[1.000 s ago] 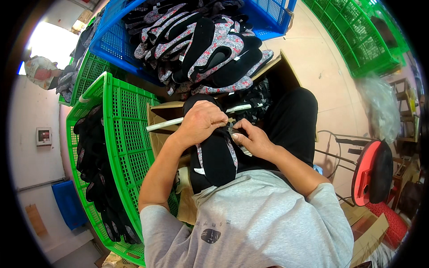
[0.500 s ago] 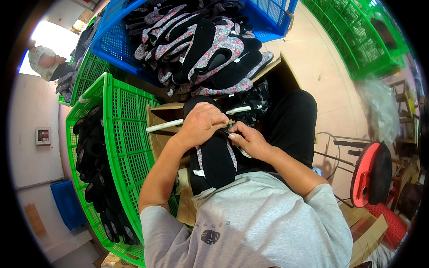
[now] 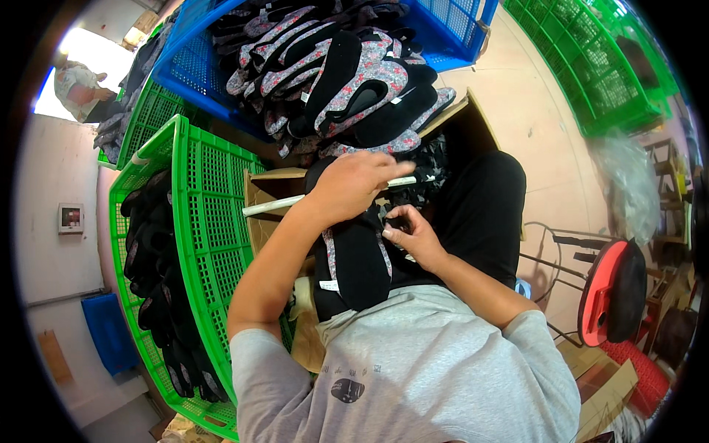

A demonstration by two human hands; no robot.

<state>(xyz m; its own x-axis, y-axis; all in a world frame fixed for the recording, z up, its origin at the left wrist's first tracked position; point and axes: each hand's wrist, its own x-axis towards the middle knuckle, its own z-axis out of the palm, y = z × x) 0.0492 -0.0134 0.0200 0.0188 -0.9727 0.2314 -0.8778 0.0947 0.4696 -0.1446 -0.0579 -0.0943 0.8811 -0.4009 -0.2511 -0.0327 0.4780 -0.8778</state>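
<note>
A slipper (image 3: 360,269) lies on my lap with its black sole up, floral fabric along its sides and a white tag at one edge. My left hand (image 3: 353,184) is raised over the slipper's far end, fingers stretched out to the right and slightly blurred, with nothing visible in them. Beside the slipper's right edge, my right hand (image 3: 417,238) is closed in a pinch around something small and dark that I cannot make out. A white rod (image 3: 275,206) passes beneath my left hand, across an open cardboard box (image 3: 258,235).
Ahead stands a blue crate (image 3: 196,74) by a heap of floral and black slippers (image 3: 354,81). On the left a green crate (image 3: 218,177) holds black slippers. Green crates (image 3: 583,66) stand far right, with a red-and-black round seat (image 3: 611,292) nearer. Another person (image 3: 77,92) is at far left.
My left hand has left the slipper's edge, lifting away and to the right as its fingers straightened. My right hand stays near the edge, slightly apart from where both hands met.
</note>
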